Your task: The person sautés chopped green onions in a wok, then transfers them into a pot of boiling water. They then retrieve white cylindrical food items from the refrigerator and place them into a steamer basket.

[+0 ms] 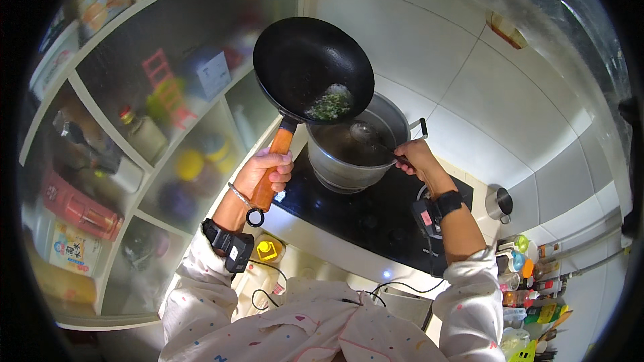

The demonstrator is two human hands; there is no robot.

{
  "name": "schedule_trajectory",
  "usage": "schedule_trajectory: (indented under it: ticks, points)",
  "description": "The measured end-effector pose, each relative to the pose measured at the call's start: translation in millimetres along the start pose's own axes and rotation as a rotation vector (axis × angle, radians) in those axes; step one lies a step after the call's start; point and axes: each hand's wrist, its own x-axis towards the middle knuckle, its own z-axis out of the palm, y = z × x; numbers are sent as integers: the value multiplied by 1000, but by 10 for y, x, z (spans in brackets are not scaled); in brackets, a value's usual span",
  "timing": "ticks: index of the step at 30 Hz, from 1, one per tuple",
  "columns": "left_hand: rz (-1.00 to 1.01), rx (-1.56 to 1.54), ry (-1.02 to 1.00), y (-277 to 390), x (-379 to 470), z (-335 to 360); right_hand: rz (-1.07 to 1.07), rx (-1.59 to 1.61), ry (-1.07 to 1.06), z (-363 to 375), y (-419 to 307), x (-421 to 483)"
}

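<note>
My left hand [265,173] is closed around the wooden handle [274,161] of a black frying pan [302,60]. The pan is raised and tilted, partly over a metal pot [352,173]. Chopped green food with some whitish matter [331,103] lies at the pan's lower right side. In my right hand [413,158] is the dark handle of a ladle [363,132], whose bowl is inside the pot. Dark liquid seems to be in the pot, though the frying pan hides part of its far left rim.
The pot stands on a black glass cooktop [352,221]. A cabinet with frosted panels [201,60] rises at the left, a tiled wall [432,45] behind. At the right are a metal cup [499,202] and several condiment bottles [520,298]. A yellow-capped bottle [268,250] stands near my left forearm.
</note>
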Motion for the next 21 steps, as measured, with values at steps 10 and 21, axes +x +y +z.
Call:
schedule_trajectory:
  ticks: [10,21]
  points:
    - [25,120,27,40,28,-21,-175,-60,49,-452,-487,-818]
    - [31,140,23,-53,52,-103,-206,-194,29,-707,-1208,-1557]
